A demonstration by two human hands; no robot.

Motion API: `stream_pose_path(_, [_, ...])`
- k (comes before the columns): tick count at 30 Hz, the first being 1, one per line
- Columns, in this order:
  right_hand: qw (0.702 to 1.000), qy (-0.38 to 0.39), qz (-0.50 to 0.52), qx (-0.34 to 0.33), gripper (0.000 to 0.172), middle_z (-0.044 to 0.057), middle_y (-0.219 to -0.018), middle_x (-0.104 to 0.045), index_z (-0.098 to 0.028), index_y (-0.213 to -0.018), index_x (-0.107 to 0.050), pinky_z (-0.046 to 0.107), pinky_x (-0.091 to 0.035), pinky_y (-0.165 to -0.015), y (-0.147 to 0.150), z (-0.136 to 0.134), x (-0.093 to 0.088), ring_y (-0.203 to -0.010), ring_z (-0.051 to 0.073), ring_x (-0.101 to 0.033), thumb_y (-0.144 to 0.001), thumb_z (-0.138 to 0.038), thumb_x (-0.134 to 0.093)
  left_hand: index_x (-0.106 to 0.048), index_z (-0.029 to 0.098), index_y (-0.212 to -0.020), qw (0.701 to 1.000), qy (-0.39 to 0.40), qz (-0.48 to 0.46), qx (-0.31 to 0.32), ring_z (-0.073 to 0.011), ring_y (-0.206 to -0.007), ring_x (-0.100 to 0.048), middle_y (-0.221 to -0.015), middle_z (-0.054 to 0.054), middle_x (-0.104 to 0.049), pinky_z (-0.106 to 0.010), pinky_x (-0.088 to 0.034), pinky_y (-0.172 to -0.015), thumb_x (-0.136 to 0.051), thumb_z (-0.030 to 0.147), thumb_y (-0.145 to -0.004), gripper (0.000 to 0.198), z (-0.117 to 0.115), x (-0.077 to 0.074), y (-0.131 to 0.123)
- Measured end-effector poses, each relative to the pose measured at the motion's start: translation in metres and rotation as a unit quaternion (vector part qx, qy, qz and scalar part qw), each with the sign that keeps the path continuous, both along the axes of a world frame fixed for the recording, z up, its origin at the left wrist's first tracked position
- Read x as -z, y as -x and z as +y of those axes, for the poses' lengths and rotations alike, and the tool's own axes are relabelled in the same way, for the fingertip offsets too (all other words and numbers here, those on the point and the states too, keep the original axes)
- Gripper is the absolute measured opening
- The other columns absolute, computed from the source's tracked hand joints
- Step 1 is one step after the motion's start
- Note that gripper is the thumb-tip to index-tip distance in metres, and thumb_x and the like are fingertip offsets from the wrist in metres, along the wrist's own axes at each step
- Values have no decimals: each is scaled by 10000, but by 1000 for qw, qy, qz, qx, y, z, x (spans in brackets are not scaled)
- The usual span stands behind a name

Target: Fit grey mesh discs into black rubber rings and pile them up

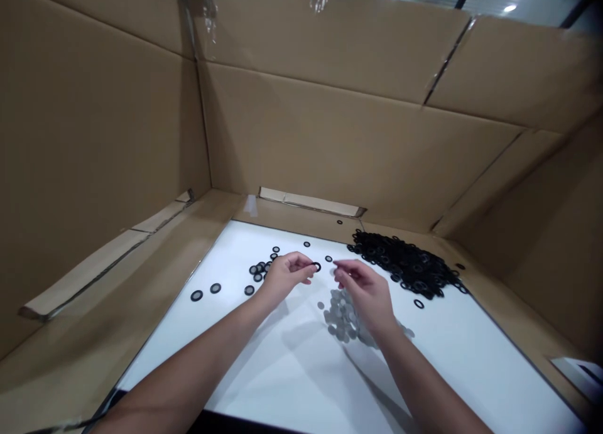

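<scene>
A black ring (317, 267) is pinched between the thumb and fingers of my left hand (288, 274), above the white board (282, 384). Just to the right, my right hand (365, 289) is closed, with what looks like a small grey disc (333, 272) at its fingertips. The two hands are apart, fingertips facing each other. Below my right hand lies a loose heap of grey discs (342, 314), partly hidden by that hand and forearm. Several black rings with grey centres (249, 290) lie by my left hand, which covers some of them.
A large pile of black rings (409, 264) sits at the board's back right, with a stray ring (419, 304) in front. Cardboard walls (330, 132) enclose the back and sides. A white object (577, 374) stands at the right edge.
</scene>
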State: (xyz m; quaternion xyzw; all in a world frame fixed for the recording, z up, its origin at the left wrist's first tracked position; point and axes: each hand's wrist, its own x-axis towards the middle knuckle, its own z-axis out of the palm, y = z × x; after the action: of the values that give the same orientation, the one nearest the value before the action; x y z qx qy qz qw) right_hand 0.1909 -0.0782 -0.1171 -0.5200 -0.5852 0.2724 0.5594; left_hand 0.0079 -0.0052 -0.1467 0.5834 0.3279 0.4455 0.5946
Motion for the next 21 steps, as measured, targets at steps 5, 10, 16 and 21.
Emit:
stream_pose_path(5, [999,1,44,-4,258,35,-841,-696,-217,-1041,-714,318,-547,-646,12,37,9,-708,171,-623,-844,-380,-749,-684,143,-880,994,78,-70,-11,-175,-739,-717,-787,-47,-733,-359,-607,-792,-842,467,-698,404,-1,1,-2])
stream_pose_path(10, [998,21,58,2,238,45,-840,-692,-205,-979,-723,315,-543,-609,9,32,23,-686,169,-619,-822,-379,-759,-705,131,-838,989,115,-87,-13,-178,-725,-720,-761,-42,-734,-354,-605,-790,-877,443,-668,395,-6,2,-3])
stream_pose_path(16, [998,17,57,4,274,33,-826,-665,-221,-1062,-699,315,-537,-616,10,27,30,-698,172,-612,-847,-388,-729,-701,139,-821,989,113,-96,-12,-154,-713,-705,-748,-21,-722,-322,-599,-783,-877,411,-685,352,-8,1,-5])
stream_pose_path(21, [999,11,36,8,238,47,-863,-651,-231,-1039,-712,345,-536,-689,12,25,37,-793,202,-623,-859,-385,-726,-705,133,-839,989,104,-106,18,-175,-728,-719,-764,-30,-729,-359,-608,-801,-884,429,-671,384,-9,0,-5])
